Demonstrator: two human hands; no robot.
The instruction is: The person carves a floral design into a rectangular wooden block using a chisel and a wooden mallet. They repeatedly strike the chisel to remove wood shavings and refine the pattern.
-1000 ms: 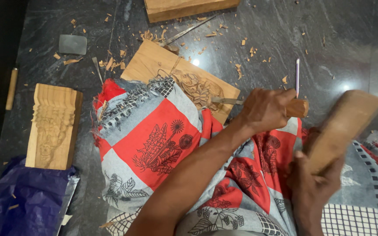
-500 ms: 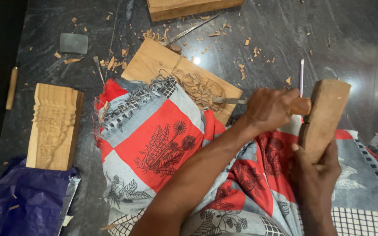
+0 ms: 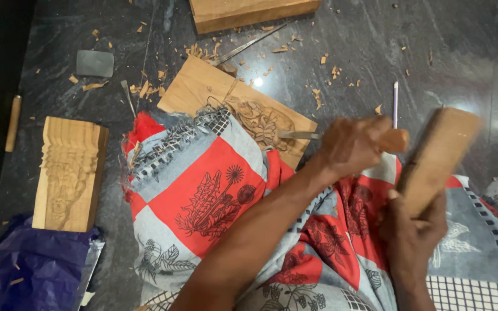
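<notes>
We are carving the flat pale wooden panel with the flower relief [image 3: 234, 103], which lies on the dark stone floor [image 3: 451, 52] and leans against our knee under the red and grey printed cloth [image 3: 214, 184]. Our left hand [image 3: 350, 147] is closed tight around the wooden-handled steel chisel [image 3: 301, 135]; its blade touches the carved flower near the panel's lower edge. Our right hand [image 3: 413, 230] is wrapped fully around the lower end of the thick brown wooden mallet block [image 3: 436, 155], which stands just beside the chisel handle, slightly blurred.

To do this step well, we think the blade must stay at a low angle and follow the grain. The strikes should be short and land square on the handle end. The left hand should press down firmly, because a slip could break the thin petals.
</notes>
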